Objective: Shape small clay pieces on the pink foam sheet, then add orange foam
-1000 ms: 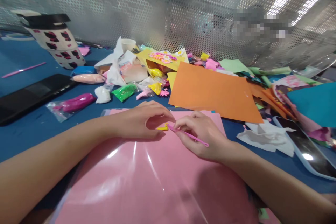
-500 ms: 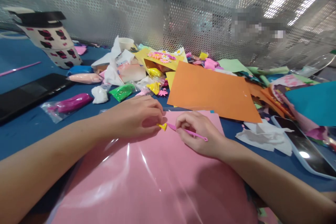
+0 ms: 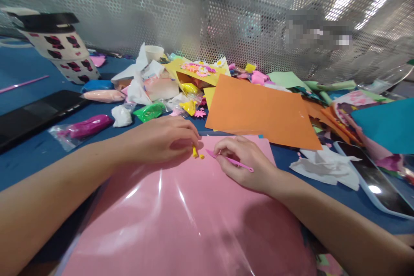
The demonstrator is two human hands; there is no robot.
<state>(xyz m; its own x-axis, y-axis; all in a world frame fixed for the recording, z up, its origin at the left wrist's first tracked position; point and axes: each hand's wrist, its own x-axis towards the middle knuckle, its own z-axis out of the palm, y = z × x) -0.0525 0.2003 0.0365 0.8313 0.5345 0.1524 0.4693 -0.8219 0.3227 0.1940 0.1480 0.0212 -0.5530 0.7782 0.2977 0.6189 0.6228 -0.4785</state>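
Note:
Between the fingertips of my left hand [image 3: 171, 138] is a small piece of yellow clay [image 3: 195, 152], its end sticking out below them. A separate yellow bit [image 3: 202, 156] lies just right of it on the pink sheet [image 3: 181, 224], which has a clear, shiny plastic cover. My right hand [image 3: 242, 159] is closed around a thin pink plastic clay tool [image 3: 237, 164]. The tool's flat pointed tip is directed left, close to the yellow bit but apart from it. Both hands rest near the sheet's far edge.
Beyond the sheet lie an orange card [image 3: 258, 112], a green clay packet [image 3: 149, 112], white clay [image 3: 122, 116] and a magenta clay packet [image 3: 89, 127]. A patterned tumbler [image 3: 64, 51] and a black phone [image 3: 35, 114] are left; a tissue [image 3: 326, 166] and another phone [image 3: 378, 181] right.
The yellow clay is now in two pieces: a small bit lies on the sheet. My left hand has drawn slightly left with the other piece; my right hand has barely moved.

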